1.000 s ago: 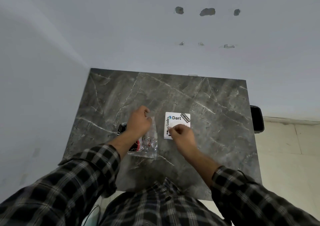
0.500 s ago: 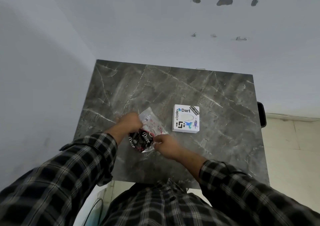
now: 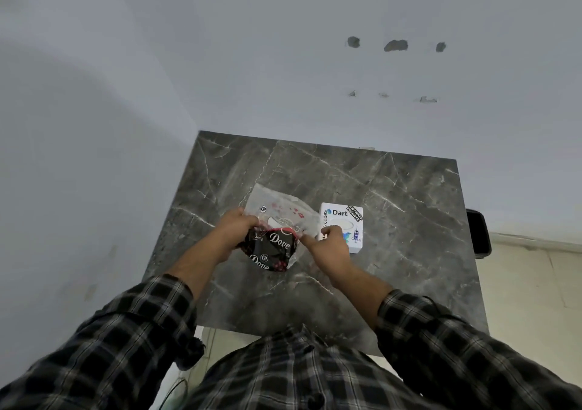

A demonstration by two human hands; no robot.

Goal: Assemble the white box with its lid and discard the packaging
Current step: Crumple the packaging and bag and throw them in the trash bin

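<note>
Both hands are pinching the clear packaging (image 3: 283,217) with fingers clamped, left hand (image 3: 234,231) steadying, right hand (image 3: 327,246) seemingly gathering it for discarding; the white box (image 3: 348,225) is sitting closed at three o'clock on the tabletop (image 3: 409,220).

Bare room: marble-look table (image 3: 409,189), patched wall (image 3: 395,45).
</note>
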